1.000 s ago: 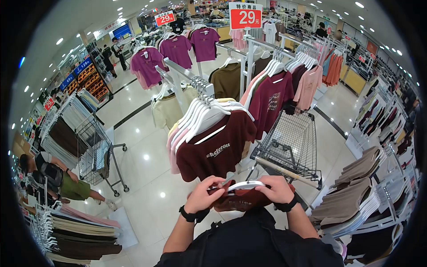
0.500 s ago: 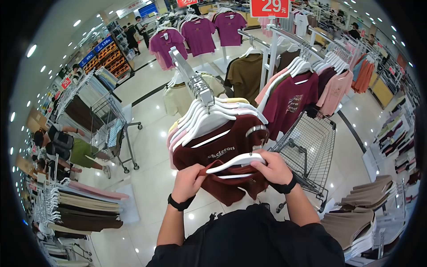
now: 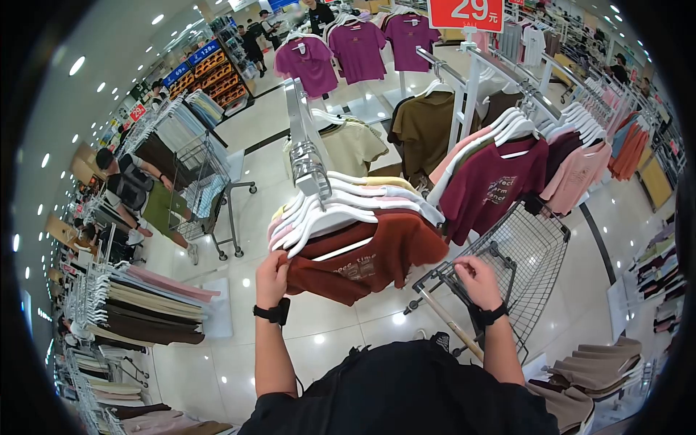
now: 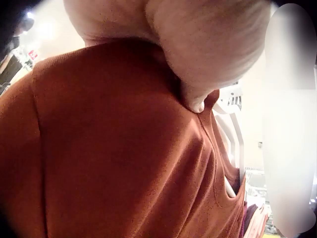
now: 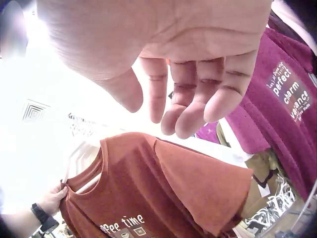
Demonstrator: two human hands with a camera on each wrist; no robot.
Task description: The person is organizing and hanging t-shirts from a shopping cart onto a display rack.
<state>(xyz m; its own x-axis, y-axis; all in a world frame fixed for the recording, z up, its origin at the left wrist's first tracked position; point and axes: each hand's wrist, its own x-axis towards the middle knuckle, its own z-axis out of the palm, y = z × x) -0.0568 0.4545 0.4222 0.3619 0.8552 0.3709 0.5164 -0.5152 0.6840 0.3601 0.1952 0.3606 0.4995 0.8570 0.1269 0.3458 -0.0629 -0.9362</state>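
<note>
A rust-brown T-shirt [image 3: 409,243] with white lettering hangs on a white hanger [image 3: 335,216] at the front of a metal rack arm [image 3: 303,138]. My left hand [image 3: 272,279] pinches the shirt cloth by the collar; in the left wrist view the thumb presses into the fabric [image 4: 114,139] near the neckline. My right hand [image 3: 478,281] is off the shirt, to its right, above the shopping cart. Its fingers [image 5: 190,106] hang loosely bent in the right wrist view, with nothing held. Several more white hangers with shirts stand behind the rust one.
A wire shopping cart [image 3: 533,264] stands at my right. Beside the rack hangs a maroon lettered T-shirt [image 3: 500,185]. A second cart [image 3: 196,192] and a person in green shorts [image 3: 156,210] are at the left. Folded-over trousers [image 3: 156,308] hang at lower left.
The rust shirt on its hanger has gone from between my hands up onto the rack's front, covering the dark maroon shirt. My right hand has let go and moved right; the left has shifted left.
</note>
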